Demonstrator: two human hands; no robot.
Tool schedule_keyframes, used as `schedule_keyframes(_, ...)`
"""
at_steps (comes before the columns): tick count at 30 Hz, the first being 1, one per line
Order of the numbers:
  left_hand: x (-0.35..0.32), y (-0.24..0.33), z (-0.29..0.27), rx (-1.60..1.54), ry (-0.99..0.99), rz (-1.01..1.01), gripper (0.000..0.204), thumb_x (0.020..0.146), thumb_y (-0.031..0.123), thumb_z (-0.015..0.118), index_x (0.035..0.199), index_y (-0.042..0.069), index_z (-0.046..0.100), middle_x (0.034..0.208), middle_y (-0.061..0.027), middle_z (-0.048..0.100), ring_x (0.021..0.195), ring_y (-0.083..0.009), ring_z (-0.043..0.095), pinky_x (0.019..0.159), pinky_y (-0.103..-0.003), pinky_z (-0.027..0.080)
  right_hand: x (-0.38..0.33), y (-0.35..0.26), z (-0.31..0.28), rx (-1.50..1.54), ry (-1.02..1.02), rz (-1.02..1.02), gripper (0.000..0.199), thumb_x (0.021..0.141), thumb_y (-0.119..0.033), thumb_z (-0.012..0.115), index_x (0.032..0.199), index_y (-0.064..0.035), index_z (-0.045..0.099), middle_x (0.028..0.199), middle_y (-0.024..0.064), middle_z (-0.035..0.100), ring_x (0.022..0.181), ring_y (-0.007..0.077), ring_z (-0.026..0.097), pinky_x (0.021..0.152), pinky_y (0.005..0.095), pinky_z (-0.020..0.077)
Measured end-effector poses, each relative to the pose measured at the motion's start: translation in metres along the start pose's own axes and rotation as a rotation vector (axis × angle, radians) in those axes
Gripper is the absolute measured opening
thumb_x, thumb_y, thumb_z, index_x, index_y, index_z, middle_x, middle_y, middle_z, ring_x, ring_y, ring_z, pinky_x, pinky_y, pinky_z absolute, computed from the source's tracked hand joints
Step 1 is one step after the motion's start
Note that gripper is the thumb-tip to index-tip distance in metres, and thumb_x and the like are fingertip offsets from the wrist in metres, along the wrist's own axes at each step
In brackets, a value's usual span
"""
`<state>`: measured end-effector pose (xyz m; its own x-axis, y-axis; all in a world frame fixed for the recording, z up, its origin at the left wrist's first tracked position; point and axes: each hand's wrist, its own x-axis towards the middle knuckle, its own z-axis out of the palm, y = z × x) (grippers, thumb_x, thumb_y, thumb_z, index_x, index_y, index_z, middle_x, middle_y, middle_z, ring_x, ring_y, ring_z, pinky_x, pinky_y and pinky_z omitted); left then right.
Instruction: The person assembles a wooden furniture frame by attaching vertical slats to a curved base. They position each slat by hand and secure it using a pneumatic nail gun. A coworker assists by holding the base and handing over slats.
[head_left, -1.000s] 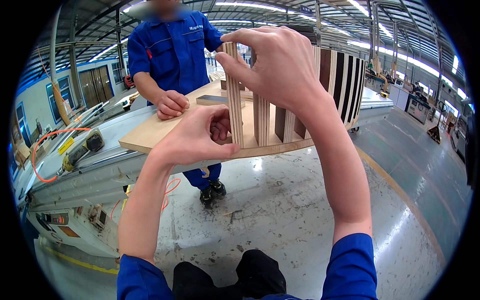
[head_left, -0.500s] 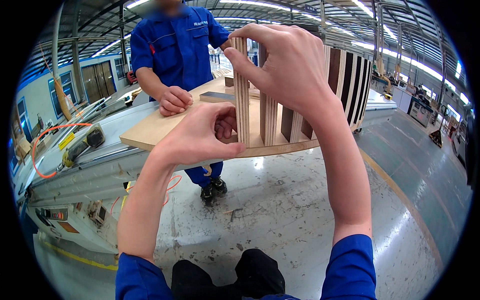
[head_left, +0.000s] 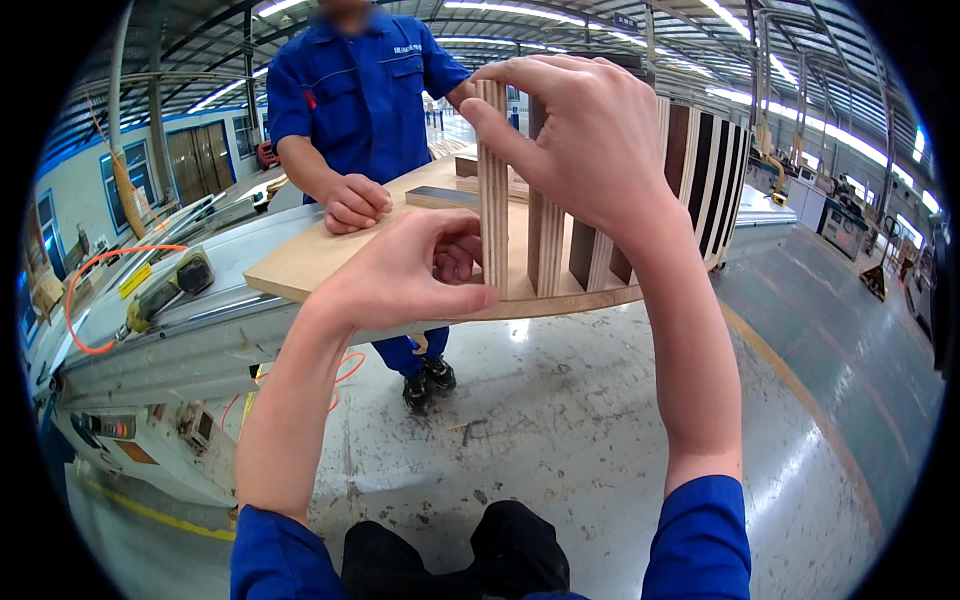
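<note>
A pale layered plywood strip [head_left: 492, 190] stands upright on a flat wooden board [head_left: 300, 265], near its front edge. My right hand [head_left: 590, 145] grips the strip's top, index finger over the end and thumb against the side. Down at its foot, my left hand [head_left: 405, 268] is curled around the lower end, thumb along the front and fingers behind, partly hidden. Just right of it stands a second upright strip [head_left: 544, 235]. Further dark and pale strips [head_left: 585, 252] follow along the board's curved edge, partly covered by my right forearm.
Across the board a person in blue workwear [head_left: 365, 110] rests a hand [head_left: 355, 204] on it. A loose strip [head_left: 440, 197] lies mid-board. The board sits on a metal machine table [head_left: 200, 345], with a power tool [head_left: 170, 290] and an orange hose [head_left: 72, 300] at left.
The strip's top has shifted slightly right with my right hand, so it stands a little straighter. My left hand keeps its place at the foot. The whole view has drifted slightly.
</note>
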<state>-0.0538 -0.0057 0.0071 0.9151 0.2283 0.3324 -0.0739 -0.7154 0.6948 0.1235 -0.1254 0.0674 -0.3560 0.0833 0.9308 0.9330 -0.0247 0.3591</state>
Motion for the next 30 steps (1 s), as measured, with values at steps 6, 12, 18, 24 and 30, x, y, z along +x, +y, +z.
schedule_keyframes(6, 0.001, -0.008, 0.0, -0.031, 0.04, -0.007, 0.056, 0.083, 0.018, 0.085, 0.13, -0.002, 0.064, 0.1, 0.0015, 0.065, 0.088, -0.0039, 0.058, 0.077, -0.021, 0.049, 0.0, -0.004, -0.004, -0.042, -0.039, -0.015, 0.032, 0.092, -0.043, 0.075, 0.094, -0.0118, 0.079, 0.076, 0.0089, 0.073, 0.07, 0.0271, 0.072, 0.074, 0.0413, 0.0548)
schedule_keyframes(12, -0.001, 0.0, 0.001, 0.009, 0.002, 0.035, 0.052, 0.081, 0.015, 0.085, 0.125, -0.002, 0.064, 0.101, 0.0032, 0.064, 0.087, -0.0032, 0.057, 0.077, -0.021, 0.05, 0.0, -0.001, -0.003, -0.021, -0.016, -0.046, 0.032, 0.092, -0.044, 0.076, 0.097, -0.0125, 0.079, 0.075, 0.0082, 0.072, 0.071, 0.0273, 0.071, 0.074, 0.0415, 0.0542)
schedule_keyframes(18, -0.001, -0.006, 0.001, -0.03, 0.015, 0.061, 0.056, 0.079, 0.015, 0.086, 0.127, -0.002, 0.063, 0.102, 0.0042, 0.063, 0.087, -0.0029, 0.056, 0.079, -0.02, 0.049, 0.0, -0.001, -0.001, -0.057, 0.003, -0.052, 0.034, 0.092, -0.046, 0.076, 0.099, -0.0134, 0.079, 0.075, 0.0069, 0.071, 0.072, 0.0259, 0.072, 0.073, 0.0411, 0.0542)
schedule_keyframes(24, 0.0, 0.005, 0.008, 0.082, 0.083, 0.053, 0.06, 0.081, 0.02, 0.088, 0.13, -0.002, 0.06, 0.103, 0.0018, 0.062, 0.09, -0.0066, 0.057, 0.081, -0.024, 0.051, 0.0, -0.002, -0.004, -0.058, -0.032, -0.012, 0.036, 0.091, -0.05, 0.077, 0.099, -0.0145, 0.08, 0.076, 0.0041, 0.071, 0.073, 0.0238, 0.072, 0.071, 0.0391, 0.0547)
schedule_keyframes(30, -0.001, -0.003, 0.007, -0.036, 0.107, 0.16, 0.061, 0.088, 0.021, 0.083, 0.138, -0.002, 0.055, 0.114, -0.0072, 0.07, 0.106, -0.0152, 0.066, 0.096, -0.033, 0.055, 0.001, -0.006, -0.009, -0.021, -0.076, 0.025, 0.043, 0.09, -0.056, 0.076, 0.106, -0.016, 0.08, 0.078, 0.0016, 0.073, 0.074, 0.0217, 0.073, 0.07, 0.0375, 0.0549)
